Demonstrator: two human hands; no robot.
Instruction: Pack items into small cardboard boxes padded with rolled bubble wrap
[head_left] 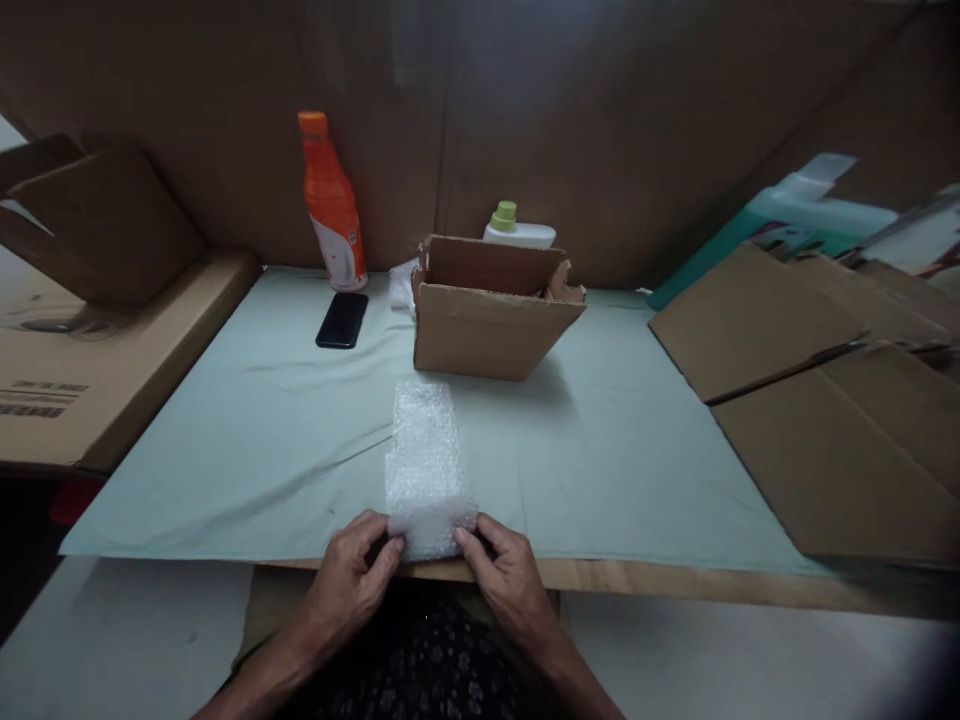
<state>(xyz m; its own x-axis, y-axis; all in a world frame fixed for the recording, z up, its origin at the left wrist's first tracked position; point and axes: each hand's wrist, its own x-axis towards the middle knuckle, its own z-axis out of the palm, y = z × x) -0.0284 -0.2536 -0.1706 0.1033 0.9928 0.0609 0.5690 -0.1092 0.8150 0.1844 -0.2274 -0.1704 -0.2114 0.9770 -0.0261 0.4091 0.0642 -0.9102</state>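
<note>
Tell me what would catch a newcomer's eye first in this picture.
Both hands, left hand and right hand, grip a strip of bubble wrap at the table's near edge. Behind it stands an open cardboard box, with an orange bottle and a black phone to its left.

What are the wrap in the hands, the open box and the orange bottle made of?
Wrap: looks like clear plastic bubble wrap, with a dimpled, whitish-translucent surface; left hand and right hand pinch its near end.
Open box: corrugated cardboard by its matte brown look and torn flap edge.
Orange bottle: probably plastic, glossy, with a moulded cap and a printed label.
</note>
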